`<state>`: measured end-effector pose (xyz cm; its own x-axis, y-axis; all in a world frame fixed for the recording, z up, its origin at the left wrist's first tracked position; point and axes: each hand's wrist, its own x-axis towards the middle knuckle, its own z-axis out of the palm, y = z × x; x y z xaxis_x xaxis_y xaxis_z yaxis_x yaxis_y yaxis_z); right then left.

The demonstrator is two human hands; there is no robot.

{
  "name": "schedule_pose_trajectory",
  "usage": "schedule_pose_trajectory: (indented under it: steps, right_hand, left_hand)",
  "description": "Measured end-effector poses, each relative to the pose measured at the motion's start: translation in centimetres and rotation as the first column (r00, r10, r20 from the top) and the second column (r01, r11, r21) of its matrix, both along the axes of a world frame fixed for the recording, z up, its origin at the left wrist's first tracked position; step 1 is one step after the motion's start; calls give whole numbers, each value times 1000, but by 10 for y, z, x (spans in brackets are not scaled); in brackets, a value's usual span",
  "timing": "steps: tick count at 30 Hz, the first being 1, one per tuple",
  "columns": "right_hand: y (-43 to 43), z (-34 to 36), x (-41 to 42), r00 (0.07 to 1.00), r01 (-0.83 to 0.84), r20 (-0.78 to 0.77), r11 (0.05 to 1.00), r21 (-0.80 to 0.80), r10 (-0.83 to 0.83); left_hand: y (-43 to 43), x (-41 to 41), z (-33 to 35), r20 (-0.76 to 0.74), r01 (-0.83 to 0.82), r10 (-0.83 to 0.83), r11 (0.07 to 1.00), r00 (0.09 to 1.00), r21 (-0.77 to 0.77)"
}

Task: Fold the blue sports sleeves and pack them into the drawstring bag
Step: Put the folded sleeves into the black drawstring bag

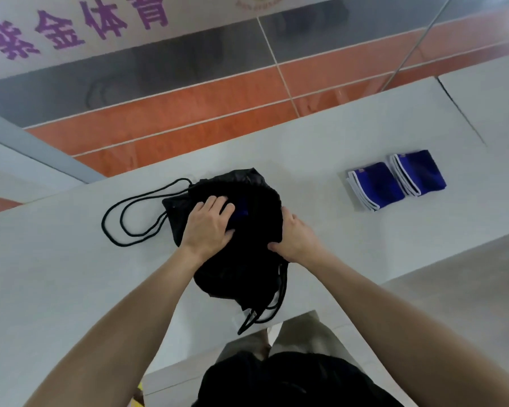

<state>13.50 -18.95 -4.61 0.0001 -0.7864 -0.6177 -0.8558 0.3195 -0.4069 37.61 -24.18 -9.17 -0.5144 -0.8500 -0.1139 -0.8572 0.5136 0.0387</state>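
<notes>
1. The left hand [207,226] curls over a blue sleeve [242,213] in the mouth of the black drawstring bag [247,265].
2. The right hand [296,237], just beside it, grips the bag's edge.
3. Two folded sleeves [376,185] lie on the desk [71,274], well to the right of both hands.

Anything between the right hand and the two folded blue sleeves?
No. Head view shows only bare table between the right hand, gripping the bag, and the nearer folded sleeve; the second sleeve lies beside it.

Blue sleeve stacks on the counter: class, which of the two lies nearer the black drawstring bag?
The left stack: it lies closer to the drawstring bag, while the other stack sits just beyond it, farther right.
</notes>
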Motion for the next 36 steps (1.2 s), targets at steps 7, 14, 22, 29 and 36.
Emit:
schedule_pose_trajectory:
  steps: [7,14,22,29,36]
  right_hand:
    - [3,-8,9,998,-64,-36,979,-195,58]
    - [13,-22,41,985,-6,-173,994,-113,-14]
    - [11,-34,27,969,-55,-245,983,-175,11]
    - [-9,-39,6,992,-67,-120,956,-285,33]
    - [-35,-35,-6,985,-132,-146,931,-340,86]
  left_hand:
    - [-7,4,7,-38,17,-14,998,999,62]
    - [-28,-14,7,-2,-79,81,974,997,214]
    - [-20,-12,12,144,-90,82,994,986,56]
    - [13,9,10,145,248,-239,968,960,-45]
    - [8,-4,12,298,478,-440,876,847,-63]
